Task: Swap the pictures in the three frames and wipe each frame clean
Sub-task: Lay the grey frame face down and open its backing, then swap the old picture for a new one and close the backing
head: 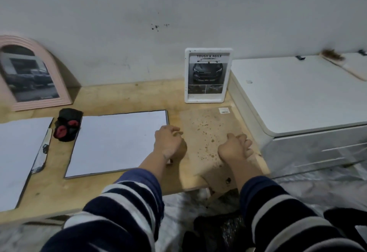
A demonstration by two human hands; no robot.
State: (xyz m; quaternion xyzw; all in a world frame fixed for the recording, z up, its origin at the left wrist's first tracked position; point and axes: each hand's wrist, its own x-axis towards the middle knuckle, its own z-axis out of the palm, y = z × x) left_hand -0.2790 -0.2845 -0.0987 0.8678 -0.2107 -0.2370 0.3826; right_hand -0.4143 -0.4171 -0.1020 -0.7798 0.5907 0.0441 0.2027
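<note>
Two forearms in navy-and-white striped sleeves reach forward from the bottom of the view over a pale wooden table. Both hands rest on a stained brown backing board that lies flat near the table's front edge, one corner overhanging it.

The left hand sits at the board's left edge with fingers curled, seeming to pinch that edge. The right hand sits on the board's right side, fingers also curled; whether they actually grip the board or only press on it is hard to tell. The two-sided hold suggests the board is being steadied or about to be lifted, probably to go back into a frame.

Just left of the left hand lies a thin dark frame, flat on the table and filled with a white sheet. It looks opened and face down, which would suit refitting the board. Further left, past a bunched black-and-red cloth, presumably there for wiping, lies a second flat white panel with a dark edge, partly cut off by the view.

Beyond the hands, a white rectangular frame stands upright against the wall, showing a car advert headed "TOUGH & AGILE". Far to the left of the hands, a pink arched frame leans on the wall with a blurred dark vehicle photo inside.

To the right of the right hand stands a white cabinet.
</note>
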